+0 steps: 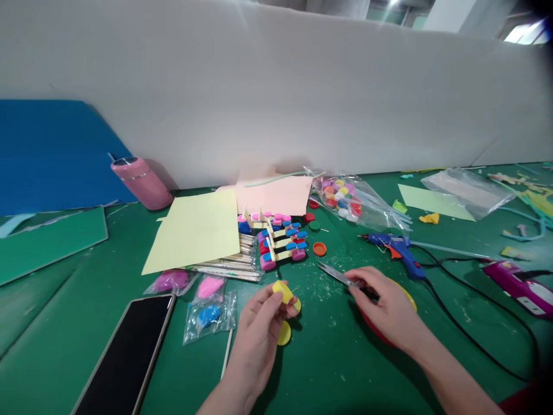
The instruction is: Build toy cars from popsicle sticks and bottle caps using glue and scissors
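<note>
Pinched in my left hand point(263, 320) is a small yellow bottle cap point(282, 291), held above the table. Another yellow piece shows by those fingertips, partly hidden, and a round yellow disc point(284, 334) lies just below them. My right hand point(384, 302) is closed on scissors point(337, 273), whose blades point away to the left. The scissors' red and yellow handles are mostly covered by the hand. Beyond both hands stand small stick-built models point(283, 245) with pink and blue pieces. An orange cap point(319, 249) lies near the blade tips.
A blue hot glue gun point(400, 251) with a black cord lies right. Left are a phone point(129, 351), clay packets point(209, 316), yellow paper point(194, 230) and a pink tumbler point(144, 183). A clear bag point(363, 202) of colored caps lies at the back, before a white partition point(276, 92).
</note>
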Tool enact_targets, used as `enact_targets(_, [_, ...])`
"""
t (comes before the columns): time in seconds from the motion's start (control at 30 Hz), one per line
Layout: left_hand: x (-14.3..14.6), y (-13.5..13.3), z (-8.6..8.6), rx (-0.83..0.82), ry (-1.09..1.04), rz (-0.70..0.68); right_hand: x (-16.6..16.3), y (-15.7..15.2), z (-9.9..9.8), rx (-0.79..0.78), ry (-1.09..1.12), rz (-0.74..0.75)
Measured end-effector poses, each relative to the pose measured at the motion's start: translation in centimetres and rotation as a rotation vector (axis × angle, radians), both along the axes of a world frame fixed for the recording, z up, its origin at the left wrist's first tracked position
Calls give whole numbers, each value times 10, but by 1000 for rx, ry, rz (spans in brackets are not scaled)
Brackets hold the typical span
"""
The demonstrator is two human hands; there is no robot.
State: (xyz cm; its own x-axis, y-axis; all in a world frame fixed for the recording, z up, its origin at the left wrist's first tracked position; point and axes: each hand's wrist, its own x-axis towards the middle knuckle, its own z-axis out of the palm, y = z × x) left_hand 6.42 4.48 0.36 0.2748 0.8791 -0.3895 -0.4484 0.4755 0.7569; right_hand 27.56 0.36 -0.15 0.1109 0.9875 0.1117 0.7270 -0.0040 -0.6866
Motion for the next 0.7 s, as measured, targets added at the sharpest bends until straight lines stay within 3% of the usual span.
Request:
enact_targets(0.13, [-3, 1, -8, 96, -12, 93, 37, -23, -24, -54, -249, -51])
enact_targets(0.27, [-8, 1, -12, 117, 1, 100, 46, -32, -35, -119, -345, -13])
enact_targets(0.43, [-13, 0, -12, 158, 18, 134, 44, -24, -33, -181, -454, -75])
enact_targets(0.57, [-17, 2, -12, 142, -24, 138, 43, -23, -29, -238, -409, -149])
enact_targets(0.7, [-18, 6, -12, 45, -136, 106, 27, -28, -19, -139, -267, -116])
